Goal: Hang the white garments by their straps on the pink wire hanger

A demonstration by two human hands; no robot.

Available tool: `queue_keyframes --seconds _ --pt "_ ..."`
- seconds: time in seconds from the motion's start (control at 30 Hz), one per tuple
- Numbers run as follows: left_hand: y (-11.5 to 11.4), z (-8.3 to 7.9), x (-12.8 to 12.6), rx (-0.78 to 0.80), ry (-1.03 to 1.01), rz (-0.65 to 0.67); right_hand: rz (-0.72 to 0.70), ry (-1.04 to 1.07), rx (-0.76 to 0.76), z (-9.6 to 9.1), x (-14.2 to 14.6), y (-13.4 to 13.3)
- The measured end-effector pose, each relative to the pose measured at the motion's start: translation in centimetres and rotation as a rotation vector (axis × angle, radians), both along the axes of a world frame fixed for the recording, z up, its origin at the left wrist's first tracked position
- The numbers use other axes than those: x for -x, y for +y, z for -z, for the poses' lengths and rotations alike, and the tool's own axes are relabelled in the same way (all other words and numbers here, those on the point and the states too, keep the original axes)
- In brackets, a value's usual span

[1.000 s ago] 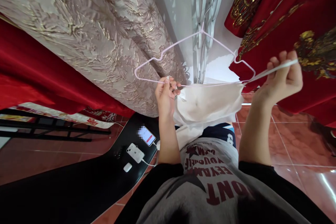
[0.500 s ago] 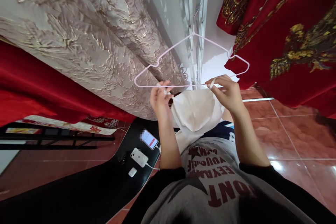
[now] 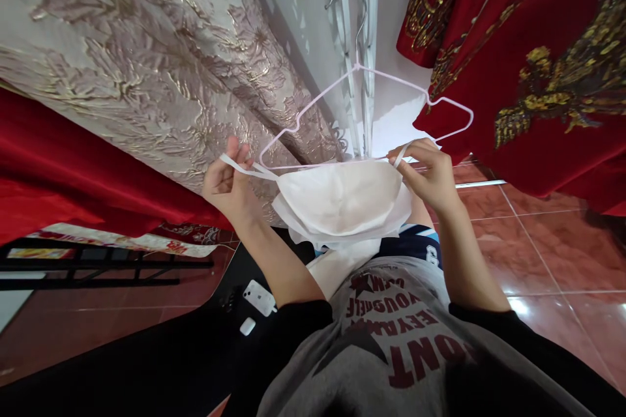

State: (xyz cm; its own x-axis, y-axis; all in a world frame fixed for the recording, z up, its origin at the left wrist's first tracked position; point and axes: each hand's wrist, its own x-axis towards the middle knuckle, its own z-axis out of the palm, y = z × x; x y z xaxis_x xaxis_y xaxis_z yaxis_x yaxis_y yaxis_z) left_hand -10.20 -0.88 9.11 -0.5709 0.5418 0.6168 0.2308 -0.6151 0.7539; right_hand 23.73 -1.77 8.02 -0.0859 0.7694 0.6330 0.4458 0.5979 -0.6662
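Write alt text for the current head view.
A person's left hand holds one strap of a white garment out sideways and the right hand pinches another strap at a pink hanger. Pale floral fabric hangs at left, red embroidered fabric at right.

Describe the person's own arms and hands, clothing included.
The left hand and right hand are bare, with no gloves and no watch visible at the wrists. The forearms are uncovered. Plain black sleeves end around the elbows, joining a grey shirt front with dark red lettering.
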Motion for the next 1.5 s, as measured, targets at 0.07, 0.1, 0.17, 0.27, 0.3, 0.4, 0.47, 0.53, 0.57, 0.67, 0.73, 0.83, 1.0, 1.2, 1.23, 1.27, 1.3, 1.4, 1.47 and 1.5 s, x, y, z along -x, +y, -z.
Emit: queue_keyframes --seconds 0.07,0.1,0.17,0.27,0.3,0.4,0.47,0.53,0.57,0.67,0.73,0.83,1.0,1.2,1.23,1.27,1.3,1.4,1.47,1.5 --pt "0.2 -0.2 0.9 0.025 0.073 0.138 0.006 -0.011 0.009 0.0 -0.1 0.0" --pt "0.4 -0.4 1.1 0.056 0.134 0.195 0.011 -0.014 0.017 0.0 -0.1 0.0" --pt "1.0 -1.2 0.9 0.138 0.289 0.275 0.015 -0.020 0.030 0.0 0.0 0.0" --pt "2.1 -2.7 -0.6 0.179 0.509 0.315 -0.012 -0.022 0.039 0.2 0.4 -0.2" --pt "2.5 -3.2 -1.2 0.179 0.580 0.311 -0.024 -0.018 0.037 0.3 0.5 -0.2" --pt "3.3 -4.5 -2.6 0.210 0.744 0.265 -0.027 -0.008 0.019 0.6 0.7 -0.3" --pt "3.7 -4.8 -2.7 0.270 0.770 0.257 -0.024 -0.012 0.008 0.8 0.7 -0.2" --pt "4.0 -4.4 -2.3 0.327 0.712 0.289 -0.023 -0.016 -0.001 0.9 0.5 -0.2" --pt "4.1 -3.9 -2.1 0.342 0.645 0.296 -0.022 -0.018 -0.003 0.9 0.4 -0.2" --pt "3.8 -1.4 -2.2 0.323 0.299 0.211 -0.020 -0.032 0.000 0.7 0.3 -0.6" --pt "3.1 0.7 -3.6 0.308 0.011 0.166 -0.017 -0.049 0.010 0.5 0.7 -1.0" --pt "1.8 3.1 -7.5 0.311 -0.374 0.291 -0.018 -0.071 0.017 0.2 1.4 -1.5" --pt "1.1 3.8 -12.0 0.239 -0.425 0.353 0.094 0.032 -0.005 1.2 0.0 -1.3" --pt "1.6 3.8 -10.6 0.196 -0.421 0.381 0.374 0.367 -0.113 2.1 -5.8 1.3" --pt "1.7 3.9 -10.5 0.212 -0.432 0.388 0.367 0.358 -0.102 1.4 -6.2 1.7" --pt "1.8 4.0 -10.4 0.237 -0.444 0.390 0.350 0.325 -0.075 0.4 -6.4 2.0" --pt "1.9 4.0 -10.4 0.263 -0.455 0.386 0.330 0.270 -0.037 -0.8 -6.4 2.1" --pt "2.2 3.8 -10.5 0.300 -0.469 0.368 0.275 0.047 0.074 -4.8 -5.1 2.3" --pt "2.2 3.7 -10.5 0.292 -0.476 0.376 0.255 -0.091 0.076 -6.5 -4.1 2.5" --pt "2.1 3.6 -10.5 0.291 -0.479 0.386 0.263 -0.138 0.056 -6.9 -3.6 2.6"
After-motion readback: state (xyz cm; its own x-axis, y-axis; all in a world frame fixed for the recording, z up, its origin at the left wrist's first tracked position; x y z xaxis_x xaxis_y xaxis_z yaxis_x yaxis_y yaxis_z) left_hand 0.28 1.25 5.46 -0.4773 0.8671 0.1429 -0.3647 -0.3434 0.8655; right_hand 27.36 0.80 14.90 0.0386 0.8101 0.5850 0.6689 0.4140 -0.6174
